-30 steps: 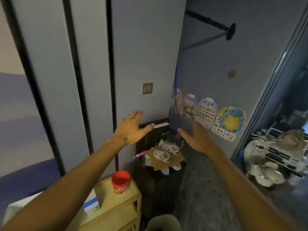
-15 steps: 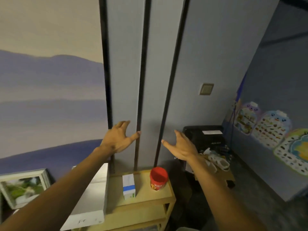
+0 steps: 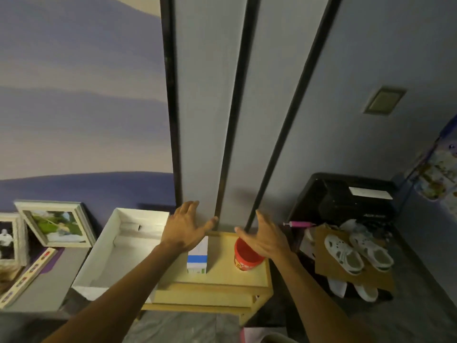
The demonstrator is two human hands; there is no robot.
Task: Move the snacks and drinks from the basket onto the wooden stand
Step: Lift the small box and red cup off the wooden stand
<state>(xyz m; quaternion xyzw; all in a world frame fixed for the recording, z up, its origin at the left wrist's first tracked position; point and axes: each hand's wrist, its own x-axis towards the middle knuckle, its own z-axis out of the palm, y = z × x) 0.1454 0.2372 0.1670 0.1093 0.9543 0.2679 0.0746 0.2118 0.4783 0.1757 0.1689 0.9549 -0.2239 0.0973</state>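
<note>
Wooden stand [image 3: 222, 276] is carrying a carton [image 3: 197, 258] and red cup [image 3: 246, 256] at lower centre; left hand [image 3: 184, 229] and right hand [image 3: 265, 237] are hovering, fingers spread, empty; white box [image 3: 118, 246] is sitting left.

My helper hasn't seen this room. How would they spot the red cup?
Find the wooden stand against the panelled wall. On its top stand two items; the red cup is the right one, round, unlike the boxy white carton with a blue band.
</note>
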